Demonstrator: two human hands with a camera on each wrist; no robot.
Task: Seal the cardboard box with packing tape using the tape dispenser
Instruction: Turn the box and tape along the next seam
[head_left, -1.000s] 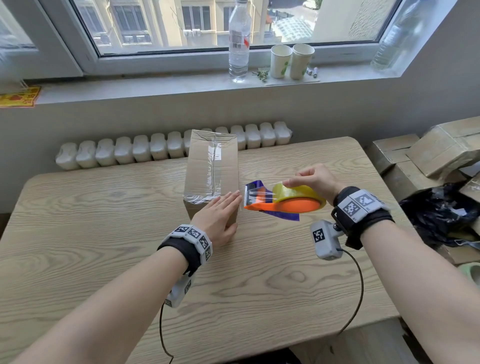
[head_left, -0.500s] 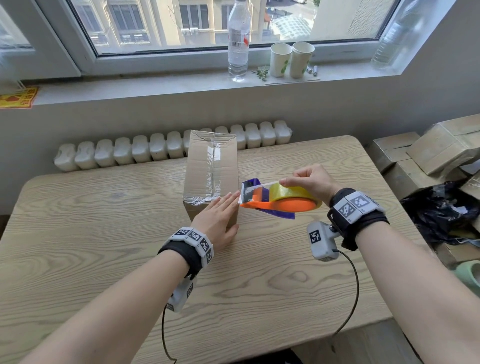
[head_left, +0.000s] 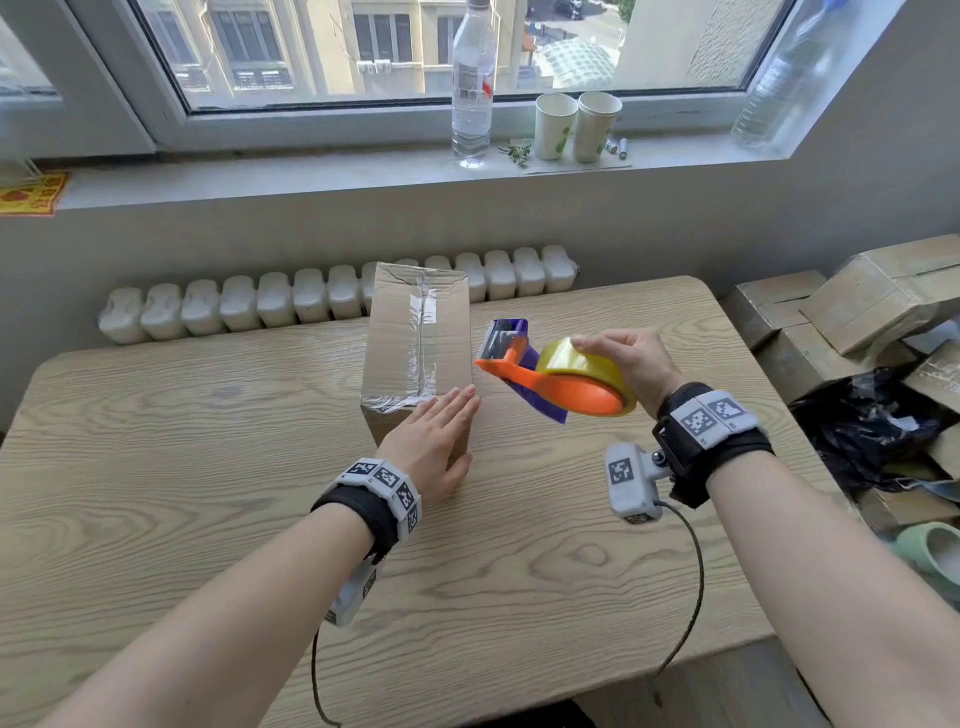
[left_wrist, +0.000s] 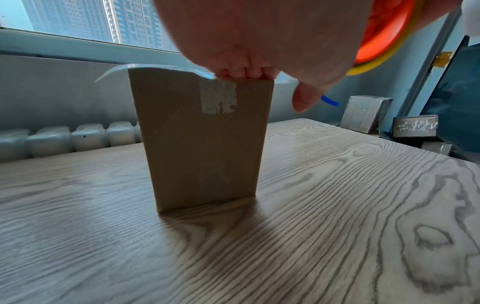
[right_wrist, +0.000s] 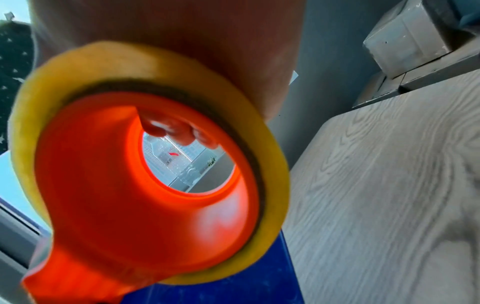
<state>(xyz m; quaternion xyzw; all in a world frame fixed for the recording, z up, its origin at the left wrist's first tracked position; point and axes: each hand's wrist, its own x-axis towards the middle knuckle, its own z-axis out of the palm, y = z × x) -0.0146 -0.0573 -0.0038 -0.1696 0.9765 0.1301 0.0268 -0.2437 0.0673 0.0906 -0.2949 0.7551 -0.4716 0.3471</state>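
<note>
Presently the left hand (head_left: 434, 441) lies flat-fingered on the near top edge of a tall brown cardboard box (head_left: 417, 338) on the table; just beside it, the right hand (head_left: 626, 361) grips an orange plastic tape dispenser (head_left: 563, 382) by its yellow roll, aloft; light, stiff, probably best held there.

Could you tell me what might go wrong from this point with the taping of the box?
The tape end curls loose off the box edge; it may peel unless pressed down. The right hand holds the dispenser in the air, blade end toward the left hand on the box, so a careless pass could nick fingers.
</note>
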